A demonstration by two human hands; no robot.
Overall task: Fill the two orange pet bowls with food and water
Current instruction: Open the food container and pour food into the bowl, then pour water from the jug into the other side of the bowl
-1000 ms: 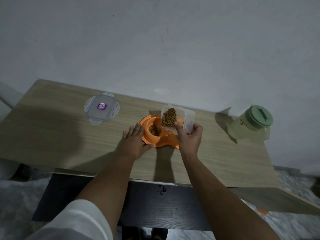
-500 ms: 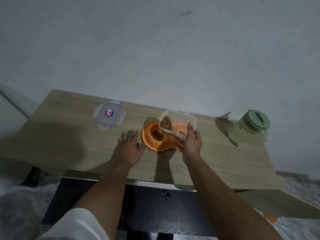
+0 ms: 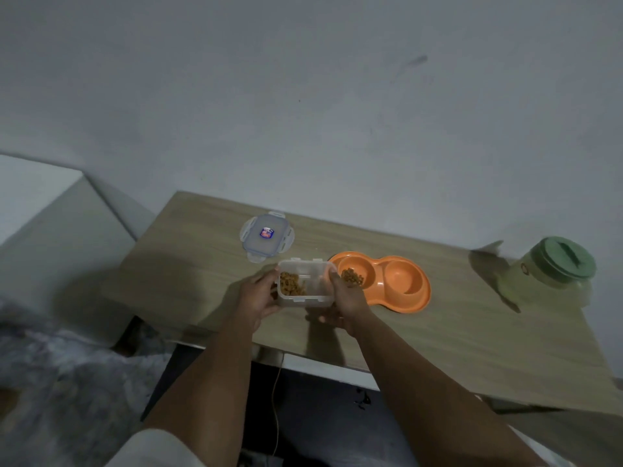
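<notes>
Both hands hold a clear plastic container (image 3: 305, 281) just above the wooden desk (image 3: 455, 325), immediately left of the orange double pet bowl (image 3: 384, 284). The left hand (image 3: 258, 298) grips the container's left end with its fingers curled round the side, and the right hand (image 3: 347, 299) clasps the right end, its fingers wrapped against the wall nearest the bowl. The container sits upright and open, with brown kibble (image 3: 291, 284) heaped in its left half (the right half looks mostly bare through the plastic). The pet bowl rests flat on the desk as one moulded piece with two round wells: the left well (image 3: 357, 276), the one closer to the container, carries a small pile of the same kibble (image 3: 352, 277), while the right well (image 3: 404, 279) shows only its orange bottom; whether any water lies in it cannot be told in this dim light. Beyond the container, further left of the bowl and nearer the wall, the container's lid (image 3: 266, 235) lies flat on the desk with its four clips splayed outward and a small blue and red sticker at its centre. Well to the right of the bowl, near the desk's far right corner, stands a pale green jug (image 3: 546, 276) with a darker green cap.
</notes>
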